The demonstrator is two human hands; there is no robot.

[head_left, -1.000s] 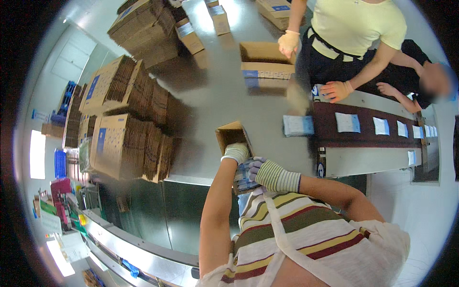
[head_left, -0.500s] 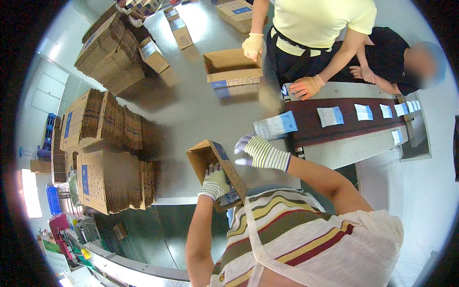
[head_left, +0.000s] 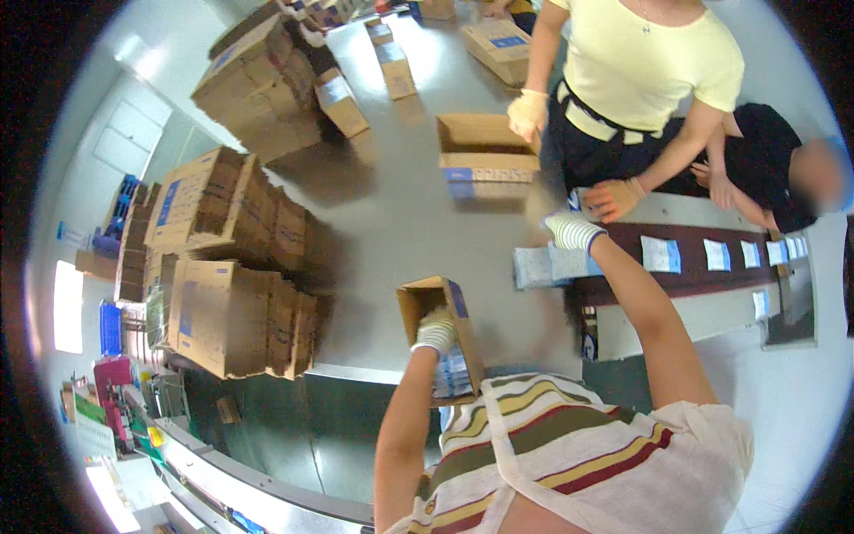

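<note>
My left hand (head_left: 434, 333), in a striped glove, reaches into a narrow cardboard box (head_left: 470, 347) at the table's near edge. Its fingers look stretched out but are blurred against the inner wall. Several blue-and-white packets (head_left: 452, 376) lie in the box's near end. My right hand (head_left: 575, 233), in a matching glove, hovers just above flat blue-and-white packets (head_left: 541, 267) at the end of a conveyor belt. Its fingers point left, apart from one another as far as the blur shows, and no packet shows in them.
A dark red conveyor (head_left: 623, 251) carries spaced packets from the right. Across the table a co-worker's gloved hand (head_left: 614, 199) rests by the belt; the other touches an open carton (head_left: 487, 160). Stacks of flattened cartons (head_left: 222, 311) stand left. More boxes (head_left: 391, 67) sit farther back.
My right hand has moved right and away from me, from beside the box to above the packets. My left hand stays in the box. The whole view has shifted, and another packet shows at the belt's end.
</note>
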